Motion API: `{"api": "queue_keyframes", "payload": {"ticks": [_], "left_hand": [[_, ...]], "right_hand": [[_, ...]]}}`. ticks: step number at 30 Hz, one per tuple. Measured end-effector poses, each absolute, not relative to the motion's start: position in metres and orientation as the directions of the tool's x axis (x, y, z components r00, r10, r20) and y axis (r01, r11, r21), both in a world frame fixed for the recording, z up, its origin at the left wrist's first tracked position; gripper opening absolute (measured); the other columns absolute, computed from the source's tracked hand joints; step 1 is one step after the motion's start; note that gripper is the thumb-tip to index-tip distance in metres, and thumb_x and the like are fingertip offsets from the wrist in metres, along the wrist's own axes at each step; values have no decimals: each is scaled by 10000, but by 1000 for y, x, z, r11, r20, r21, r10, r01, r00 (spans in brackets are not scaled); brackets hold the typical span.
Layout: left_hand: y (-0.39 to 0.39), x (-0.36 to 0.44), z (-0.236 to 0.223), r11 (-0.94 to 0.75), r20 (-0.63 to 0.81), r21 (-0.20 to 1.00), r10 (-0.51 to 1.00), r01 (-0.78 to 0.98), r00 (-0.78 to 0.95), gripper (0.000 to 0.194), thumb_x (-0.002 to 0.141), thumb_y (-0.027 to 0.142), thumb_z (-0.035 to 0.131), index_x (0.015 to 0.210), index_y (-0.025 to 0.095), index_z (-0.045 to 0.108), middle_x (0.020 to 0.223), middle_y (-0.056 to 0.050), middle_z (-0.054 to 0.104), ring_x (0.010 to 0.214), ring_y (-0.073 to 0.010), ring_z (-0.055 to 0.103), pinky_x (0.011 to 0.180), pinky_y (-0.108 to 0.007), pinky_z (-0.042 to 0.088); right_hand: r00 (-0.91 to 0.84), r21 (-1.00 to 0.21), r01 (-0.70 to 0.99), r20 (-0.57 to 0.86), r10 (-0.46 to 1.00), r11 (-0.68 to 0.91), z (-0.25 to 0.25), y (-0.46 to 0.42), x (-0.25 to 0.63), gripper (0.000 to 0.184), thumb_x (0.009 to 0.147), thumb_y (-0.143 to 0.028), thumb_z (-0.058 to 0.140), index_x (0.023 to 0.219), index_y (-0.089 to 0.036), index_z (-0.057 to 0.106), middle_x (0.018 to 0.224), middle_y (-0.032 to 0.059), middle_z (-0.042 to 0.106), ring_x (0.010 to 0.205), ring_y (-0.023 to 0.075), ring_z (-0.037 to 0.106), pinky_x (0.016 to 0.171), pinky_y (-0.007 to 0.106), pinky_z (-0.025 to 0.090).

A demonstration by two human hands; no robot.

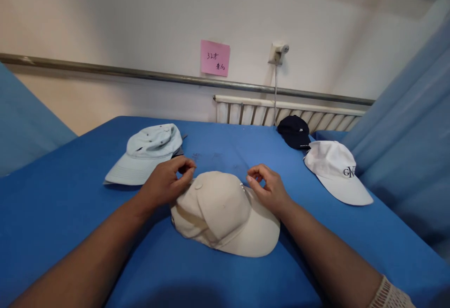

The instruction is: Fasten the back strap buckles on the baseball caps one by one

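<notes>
A beige baseball cap (225, 207) lies in front of me on the blue-covered surface, crown up, with its brim pointing right and its back part creased. My left hand (171, 180) is over the cap's back left edge, thumb and fingertips drawn together in a loose loop, nothing seen between them. On the other side, my right hand (269, 188) is above the far part of the brim, its fingers curled in toward the thumb and holding nothing visible. Whether either hand touches the cap is hard to tell.
A pale blue cap (151, 148) sits at the left. To the right are a white cap (333, 165) with dark lettering and a dark navy cap (294, 131). Behind stand a radiator (249, 111) and a wall rail (168, 77); a blue curtain (404, 125) hangs right.
</notes>
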State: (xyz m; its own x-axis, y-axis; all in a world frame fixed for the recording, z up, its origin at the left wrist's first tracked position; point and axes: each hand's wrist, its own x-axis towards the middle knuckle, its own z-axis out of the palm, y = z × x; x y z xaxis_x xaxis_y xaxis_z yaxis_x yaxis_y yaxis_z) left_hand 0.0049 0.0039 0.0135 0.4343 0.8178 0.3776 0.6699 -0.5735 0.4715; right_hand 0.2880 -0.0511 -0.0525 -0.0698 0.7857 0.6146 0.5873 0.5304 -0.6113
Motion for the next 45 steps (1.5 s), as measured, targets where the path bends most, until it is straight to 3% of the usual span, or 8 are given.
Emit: {"api": "queue_keyframes", "payload": {"ticks": [6, 11, 18, 27, 29, 34, 40, 45], "left_hand": [[-5, -29, 35, -522, 86, 545, 813, 656, 576, 197, 783, 366, 568, 688, 197, 604, 629, 13, 590, 599, -147, 533, 565, -235, 412], [-22, -32, 32, -403, -165, 567, 799, 719, 578, 178, 759, 366, 607, 810, 199, 642, 612, 36, 547, 577, -132, 507, 546, -215, 385], [-21, -12, 15, -458, 152, 563, 876, 688, 459, 211, 817, 343, 506, 810, 192, 653, 641, 17, 620, 593, -140, 550, 565, -227, 397], [30, 36, 7, -482, 486, 669, 860, 566, 158, 360, 806, 334, 521, 1099, 166, 645, 947, -61, 708, 801, -187, 641, 770, -307, 507], [36, 32, -4, -426, 458, 704, 884, 568, 96, 447, 780, 309, 518, 1186, 140, 596, 1019, -88, 703, 824, -195, 651, 786, -321, 515], [26, 10, -29, -261, 184, 603, 965, 754, 187, 369, 723, 400, 593, 987, 155, 673, 968, -99, 732, 840, -263, 670, 788, -368, 520], [12, 24, -38, -362, 161, 526, 931, 769, 328, 386, 742, 374, 604, 1071, 186, 674, 1008, -83, 736, 883, -275, 674, 765, -348, 511], [16, 36, -43, -446, 110, 366, 892, 817, 438, 265, 718, 278, 614, 952, 197, 707, 946, -93, 736, 877, -288, 663, 734, -339, 485]], "right_hand": [[-24, -639, 717, 374, 927, 277, -73, -40, 290, 191, 878, -318, 587, 1001, -177, 623, 971, 84, 665, 838, 193, 643, 697, 302, 494], [21, -603, 794, 159, 987, 80, -71, -40, 289, 230, 886, -341, 558, 1006, -163, 641, 965, 89, 684, 867, 190, 636, 771, 293, 462], [111, -537, 839, 8, 994, -89, -62, -40, 290, 220, 882, -368, 533, 921, -187, 653, 906, 72, 708, 830, 205, 635, 700, 289, 414], [250, -647, 761, 242, 938, -36, -64, -32, 301, 202, 894, -295, 516, 1013, -169, 621, 966, 75, 702, 870, 188, 644, 769, 280, 441], [256, -649, 761, 263, 930, -27, -66, -31, 303, 206, 893, -286, 518, 1021, -160, 618, 981, 84, 696, 884, 194, 645, 794, 289, 448], [193, -626, 779, 197, 961, -28, -73, -30, 297, 175, 880, -284, 526, 960, -172, 633, 936, 80, 696, 870, 219, 646, 793, 322, 472], [55, -625, 762, 326, 944, 171, -74, -32, 291, 414, 850, -146, 481, 1256, -178, 557, 1257, 86, 623, 1122, 203, 592, 989, 335, 437], [20, -650, 737, 296, 955, 187, -80, -30, 292, 432, 837, -119, 479, 1253, -190, 570, 1228, 67, 652, 1120, 199, 605, 993, 334, 447]]}}
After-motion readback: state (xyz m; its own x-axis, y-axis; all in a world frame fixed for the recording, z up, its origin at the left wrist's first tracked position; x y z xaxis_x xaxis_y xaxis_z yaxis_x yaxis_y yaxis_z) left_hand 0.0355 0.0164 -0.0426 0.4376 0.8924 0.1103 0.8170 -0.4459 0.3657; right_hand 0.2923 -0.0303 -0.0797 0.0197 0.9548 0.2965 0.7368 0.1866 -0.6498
